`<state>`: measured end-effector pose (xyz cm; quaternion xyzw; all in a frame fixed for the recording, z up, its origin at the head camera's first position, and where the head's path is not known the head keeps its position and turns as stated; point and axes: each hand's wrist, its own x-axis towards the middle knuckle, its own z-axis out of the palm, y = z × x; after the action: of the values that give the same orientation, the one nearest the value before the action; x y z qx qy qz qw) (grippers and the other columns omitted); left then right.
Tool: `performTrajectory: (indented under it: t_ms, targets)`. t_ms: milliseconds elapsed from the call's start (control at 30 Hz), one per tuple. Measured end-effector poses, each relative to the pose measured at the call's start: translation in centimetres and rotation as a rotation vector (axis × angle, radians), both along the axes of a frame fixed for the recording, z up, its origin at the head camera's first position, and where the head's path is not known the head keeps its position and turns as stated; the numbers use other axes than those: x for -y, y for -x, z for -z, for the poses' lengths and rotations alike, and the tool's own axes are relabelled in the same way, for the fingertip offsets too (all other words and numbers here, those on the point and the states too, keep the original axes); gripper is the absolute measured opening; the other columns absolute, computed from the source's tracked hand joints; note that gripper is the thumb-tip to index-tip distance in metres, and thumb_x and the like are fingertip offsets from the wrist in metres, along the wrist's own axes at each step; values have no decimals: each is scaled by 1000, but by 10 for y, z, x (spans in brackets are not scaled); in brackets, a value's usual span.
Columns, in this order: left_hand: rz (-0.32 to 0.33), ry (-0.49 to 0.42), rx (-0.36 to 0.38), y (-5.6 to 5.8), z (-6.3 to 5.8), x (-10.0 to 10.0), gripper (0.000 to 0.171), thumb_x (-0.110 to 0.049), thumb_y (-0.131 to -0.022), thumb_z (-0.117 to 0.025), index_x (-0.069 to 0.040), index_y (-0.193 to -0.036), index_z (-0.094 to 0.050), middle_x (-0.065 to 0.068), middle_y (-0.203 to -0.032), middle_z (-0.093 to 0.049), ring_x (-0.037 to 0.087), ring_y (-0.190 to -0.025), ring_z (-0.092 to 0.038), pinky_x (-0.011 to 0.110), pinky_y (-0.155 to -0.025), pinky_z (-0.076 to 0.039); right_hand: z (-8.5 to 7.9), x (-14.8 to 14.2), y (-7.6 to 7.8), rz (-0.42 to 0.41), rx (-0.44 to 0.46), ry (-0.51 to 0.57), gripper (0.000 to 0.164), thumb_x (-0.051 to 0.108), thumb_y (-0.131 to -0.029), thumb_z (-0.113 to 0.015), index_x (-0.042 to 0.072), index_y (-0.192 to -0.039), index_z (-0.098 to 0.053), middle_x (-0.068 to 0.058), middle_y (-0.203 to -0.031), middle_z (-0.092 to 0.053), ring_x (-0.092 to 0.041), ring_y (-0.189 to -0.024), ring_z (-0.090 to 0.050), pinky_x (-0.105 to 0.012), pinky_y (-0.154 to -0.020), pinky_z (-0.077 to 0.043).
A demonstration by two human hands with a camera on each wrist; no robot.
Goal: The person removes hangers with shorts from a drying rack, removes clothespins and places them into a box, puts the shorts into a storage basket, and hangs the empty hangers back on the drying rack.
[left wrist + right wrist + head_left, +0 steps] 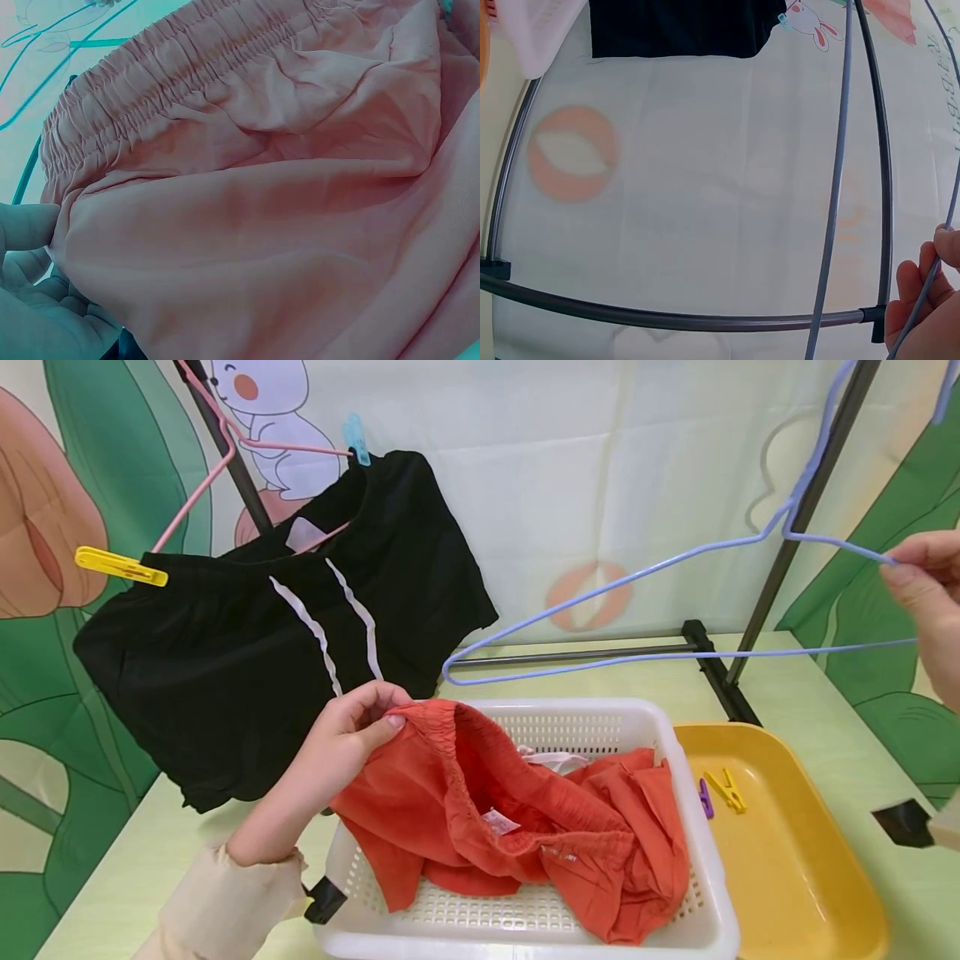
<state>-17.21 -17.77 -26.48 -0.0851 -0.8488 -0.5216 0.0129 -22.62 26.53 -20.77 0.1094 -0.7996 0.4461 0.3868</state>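
My left hand (348,731) pinches the gathered waistband of a pair of red-orange shorts (420,785) between thumb and fingers. The waist opening gapes, with a white label inside, and the rest of the shorts drapes into a white perforated basket (660,735). At the right edge of the head view, my right hand (930,585) grips one arm of a blue clothes hanger (637,577). The hanger's far end points left, above the basket's back rim. In the right wrist view the thumb and fingers (909,281) curl about the hanger wire.
Black shorts (225,652) hang at the left from a pink hanger (202,485), clipped by a yellow clothespin (120,566) and a blue clothespin (357,441). A yellow tray (795,860) holding small clothespins (726,792) stands right of the basket. A dark rack pole (795,543) rises behind.
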Motion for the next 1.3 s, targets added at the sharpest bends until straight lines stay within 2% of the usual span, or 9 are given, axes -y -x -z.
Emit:
performTrajectory:
  t_ms: [167,267,533,633,767,967,1300]
  targets:
    - [8,20,0,-1,1,1,17,-7,-88,-49,-3,-104,-52,15,-99,-56,22,-81,-55,25,-69,-51,-2,8,5,-131,-14,161,23,0,-86,-50,21,-83,-58,12,-75,-51,-4,-66,-39,-9,-61,-32]
    - [6,32,-2,-2,1,1,17,-7,-87,-50,-3,-104,-53,14,-98,-57,22,-80,-55,24,-69,-50,-5,16,7,-157,-3,196,21,-1,-85,-51,17,-83,-60,10,-75,-52,-5,-66,-40,-10,-60,-32]
    - [4,39,-3,-2,2,3,17,-5,-87,-49,-3,-103,-54,14,-97,-57,22,-80,-55,24,-69,-50,-15,35,11,-117,48,109,17,4,-86,-52,21,-85,-58,11,-77,-51,-5,-67,-42,-9,-63,-36]
    - [6,38,-3,-2,3,4,17,-5,-87,-50,-3,-103,-54,14,-97,-57,22,-80,-55,25,-69,-50,-18,42,17,-111,7,93,19,4,-85,-54,22,-82,-58,13,-75,-52,-5,-66,-42,-10,-63,-36]
    - [9,36,-3,-2,4,4,16,-4,-87,-49,-3,-102,-54,14,-96,-57,22,-79,-55,25,-68,-50,-21,53,29,-124,-90,68,23,1,-84,-55,23,-78,-59,16,-72,-52,-4,-65,-41,-13,-61,-35]
    - [11,36,-6,-2,4,5,15,-4,-87,-50,-3,-101,-54,14,-95,-58,22,-78,-55,24,-69,-50,-31,67,46,-108,-109,50,22,4,-85,-54,24,-76,-58,18,-71,-51,-2,-67,-43,-16,-65,-33]
    - [25,46,-28,-2,2,6,15,-5,-86,-50,-4,-100,-55,13,-95,-58,22,-77,-55,25,-69,-50,-55,83,70,-156,-87,167,22,5,-86,-52,22,-75,-57,11,-68,-47,-5,-65,-38,-18,-62,-28]
